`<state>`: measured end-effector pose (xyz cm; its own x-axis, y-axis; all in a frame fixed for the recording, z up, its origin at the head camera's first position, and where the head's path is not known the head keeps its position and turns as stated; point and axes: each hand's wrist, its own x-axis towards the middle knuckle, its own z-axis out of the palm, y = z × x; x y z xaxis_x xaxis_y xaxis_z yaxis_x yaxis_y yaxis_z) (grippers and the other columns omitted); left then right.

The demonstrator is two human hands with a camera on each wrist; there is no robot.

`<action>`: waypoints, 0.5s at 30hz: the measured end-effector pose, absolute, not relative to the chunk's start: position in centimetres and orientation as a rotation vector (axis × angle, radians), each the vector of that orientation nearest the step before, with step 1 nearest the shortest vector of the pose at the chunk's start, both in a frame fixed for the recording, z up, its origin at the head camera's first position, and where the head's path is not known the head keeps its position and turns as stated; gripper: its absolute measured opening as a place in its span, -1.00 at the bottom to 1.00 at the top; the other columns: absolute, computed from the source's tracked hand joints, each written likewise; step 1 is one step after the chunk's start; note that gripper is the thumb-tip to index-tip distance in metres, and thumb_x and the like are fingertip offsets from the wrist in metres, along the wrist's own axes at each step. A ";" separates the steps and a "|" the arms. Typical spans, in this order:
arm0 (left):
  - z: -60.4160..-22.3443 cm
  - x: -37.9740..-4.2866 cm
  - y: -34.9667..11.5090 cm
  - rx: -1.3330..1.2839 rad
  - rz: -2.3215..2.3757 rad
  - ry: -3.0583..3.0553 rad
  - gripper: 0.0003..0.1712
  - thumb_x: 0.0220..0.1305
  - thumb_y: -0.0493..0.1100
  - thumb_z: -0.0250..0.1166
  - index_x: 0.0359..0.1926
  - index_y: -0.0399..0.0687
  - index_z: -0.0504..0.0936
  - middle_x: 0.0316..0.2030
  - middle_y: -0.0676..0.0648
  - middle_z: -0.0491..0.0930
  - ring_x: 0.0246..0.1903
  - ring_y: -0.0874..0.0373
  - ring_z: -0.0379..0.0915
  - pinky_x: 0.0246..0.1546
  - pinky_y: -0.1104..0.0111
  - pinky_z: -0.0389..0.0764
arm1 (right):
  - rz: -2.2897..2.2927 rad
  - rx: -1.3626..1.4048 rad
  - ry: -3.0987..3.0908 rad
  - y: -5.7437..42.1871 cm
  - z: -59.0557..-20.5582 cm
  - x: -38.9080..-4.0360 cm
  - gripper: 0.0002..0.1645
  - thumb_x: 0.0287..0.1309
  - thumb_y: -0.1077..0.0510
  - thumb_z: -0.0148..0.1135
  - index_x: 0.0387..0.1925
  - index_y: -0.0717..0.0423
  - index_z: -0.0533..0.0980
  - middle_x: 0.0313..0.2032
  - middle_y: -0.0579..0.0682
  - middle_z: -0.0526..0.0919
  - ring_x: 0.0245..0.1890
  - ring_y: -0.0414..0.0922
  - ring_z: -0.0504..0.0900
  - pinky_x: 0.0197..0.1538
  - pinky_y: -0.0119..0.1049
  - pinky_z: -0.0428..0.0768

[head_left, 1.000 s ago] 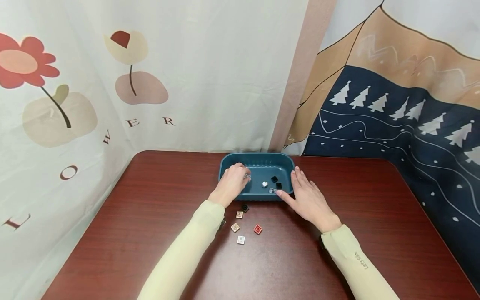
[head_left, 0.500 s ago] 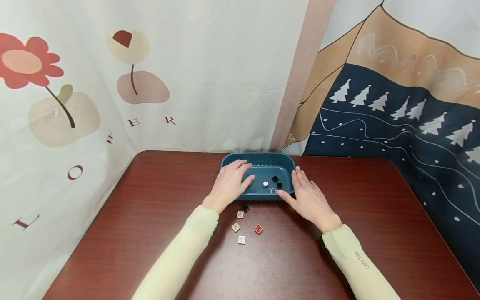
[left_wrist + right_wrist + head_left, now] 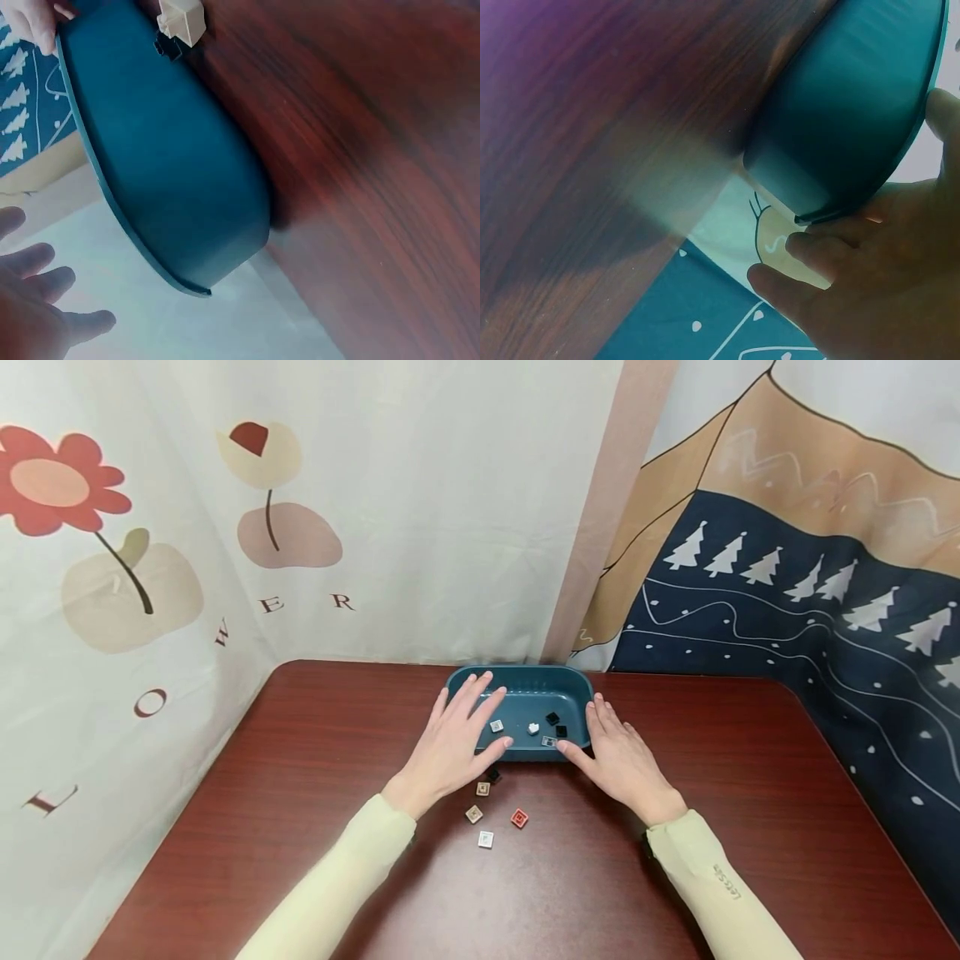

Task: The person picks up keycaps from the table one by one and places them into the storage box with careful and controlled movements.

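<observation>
My left hand (image 3: 448, 745) hovers over the left end of a blue-green plastic tray (image 3: 525, 755), fingers spread and holding nothing. A whitish keycap (image 3: 497, 726) lies in the tray beside that thumb. My right hand (image 3: 621, 762) rests on the tray's right front corner, with straight fingers along the end and the thumb (image 3: 943, 112) at the rim. Also inside the tray are a small white piece (image 3: 533, 728), a black keycap (image 3: 552, 718), another black keycap (image 3: 561, 732) and a transparent-looking keycap (image 3: 549, 742) near the right thumb.
On the brown table (image 3: 600, 893) before the tray lie a black keycap (image 3: 492, 774), a beige keycap (image 3: 483, 789), a second beige keycap (image 3: 473, 814), a red keycap (image 3: 519, 818) and a white keycap (image 3: 486, 840). Printed curtains (image 3: 420, 527) hang behind the table.
My left hand has let go of the whitish keycap, which now lies in the tray. Its fingers have spread and the hand has drawn back to the left. The right hand stays at the corner.
</observation>
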<state>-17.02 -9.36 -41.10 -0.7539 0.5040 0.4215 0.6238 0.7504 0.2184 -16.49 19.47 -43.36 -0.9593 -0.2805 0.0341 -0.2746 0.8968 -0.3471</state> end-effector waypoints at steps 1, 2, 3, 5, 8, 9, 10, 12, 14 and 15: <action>-41.1 -16.8 -9.4 -0.888 -0.487 -2.607 -0.18 0.44 0.23 0.25 0.55 -0.05 0.33 0.58 -0.17 0.14 0.57 -0.16 0.00 0.47 -0.29 -0.01 | -0.552 -0.446 3.043 19.5 -43.4 -16.5 0.21 0.41 -0.50 -0.04 0.56 0.44 0.05 0.60 0.32 -0.05 0.58 0.27 0.02 0.48 0.28 0.13; -41.1 -16.6 -9.5 -0.904 -0.474 -2.602 -0.17 0.43 0.23 0.25 0.55 -0.05 0.32 0.58 -0.17 0.14 0.57 -0.16 0.01 0.46 -0.30 -0.01 | -0.553 -0.446 3.043 19.5 -43.3 -16.5 0.21 0.42 -0.50 -0.03 0.56 0.44 0.05 0.60 0.32 -0.05 0.58 0.27 0.02 0.48 0.29 0.14; -41.2 -16.3 -9.5 -0.919 -0.458 -2.601 -0.17 0.44 0.24 0.25 0.56 -0.04 0.32 0.58 -0.16 0.14 0.57 -0.16 0.00 0.46 -0.31 -0.01 | -0.552 -0.448 3.044 19.5 -43.3 -16.5 0.20 0.42 -0.49 -0.02 0.56 0.44 0.05 0.59 0.33 -0.04 0.58 0.27 0.03 0.48 0.29 0.14; -41.2 -15.8 -9.6 -0.946 -0.429 -2.598 -0.16 0.43 0.26 0.24 0.56 -0.03 0.32 0.59 -0.15 0.13 0.57 -0.15 0.01 0.44 -0.33 0.01 | -0.552 -0.451 3.046 19.5 -43.3 -16.4 0.19 0.42 -0.47 -0.01 0.56 0.45 0.05 0.59 0.33 -0.03 0.58 0.27 0.03 0.48 0.29 0.15; -41.4 -15.1 -9.7 -0.990 -0.390 -2.584 -0.14 0.42 0.30 0.23 0.56 -0.02 0.32 0.59 -0.13 0.12 0.57 -0.16 0.01 0.43 -0.35 0.02 | -0.549 -0.452 3.049 19.5 -43.3 -16.5 0.18 0.43 -0.47 -0.01 0.55 0.45 0.06 0.59 0.33 -0.03 0.58 0.27 0.03 0.47 0.29 0.15; -41.5 -14.9 -9.7 -1.004 -0.376 -2.579 -0.14 0.42 0.32 0.22 0.56 -0.01 0.32 0.60 -0.13 0.11 0.57 -0.16 0.00 0.43 -0.35 0.01 | -0.549 -0.451 3.049 19.5 -43.3 -16.5 0.19 0.43 -0.47 -0.01 0.55 0.45 0.06 0.59 0.33 -0.03 0.58 0.27 0.03 0.48 0.29 0.15; -41.6 -14.7 -9.7 -1.018 -0.359 -2.572 -0.13 0.42 0.33 0.21 0.55 -0.01 0.33 0.60 -0.13 0.10 0.57 -0.17 0.00 0.43 -0.35 0.01 | -0.548 -0.452 3.049 19.5 -43.3 -16.5 0.19 0.43 -0.47 -0.01 0.56 0.45 0.06 0.59 0.33 -0.03 0.58 0.27 0.03 0.48 0.29 0.15; -41.7 -14.2 -9.8 -1.046 -0.325 -2.563 -0.13 0.42 0.35 0.18 0.56 0.00 0.32 0.61 -0.12 0.09 0.58 -0.17 -0.02 0.44 -0.35 -0.02 | -0.546 -0.452 3.050 19.5 -43.3 -16.5 0.19 0.42 -0.47 -0.01 0.55 0.44 0.06 0.59 0.33 -0.02 0.58 0.27 0.03 0.47 0.29 0.15; -41.8 -13.7 -9.8 -1.070 -0.298 -2.556 -0.14 0.42 0.35 0.18 0.56 0.01 0.33 0.61 -0.11 0.08 0.59 -0.15 -0.05 0.44 -0.35 -0.05 | -0.548 -0.453 3.049 19.5 -43.3 -16.4 0.19 0.42 -0.48 -0.01 0.55 0.45 0.06 0.59 0.34 -0.02 0.58 0.27 0.03 0.47 0.29 0.15; -41.9 -13.5 -9.9 -1.083 -0.286 -2.551 -0.14 0.42 0.35 0.18 0.56 0.01 0.33 0.61 -0.11 0.08 0.59 -0.14 -0.06 0.44 -0.35 -0.04 | -0.550 -0.453 3.048 19.5 -43.3 -16.4 0.19 0.42 -0.47 -0.01 0.55 0.45 0.06 0.59 0.34 -0.02 0.58 0.27 0.03 0.47 0.29 0.15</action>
<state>-13.48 -9.86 -41.87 -0.6447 0.6539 0.3960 0.7253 0.6869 0.0466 -16.44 19.52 -43.31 -0.9581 -0.2837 0.0401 -0.2798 0.8965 -0.3436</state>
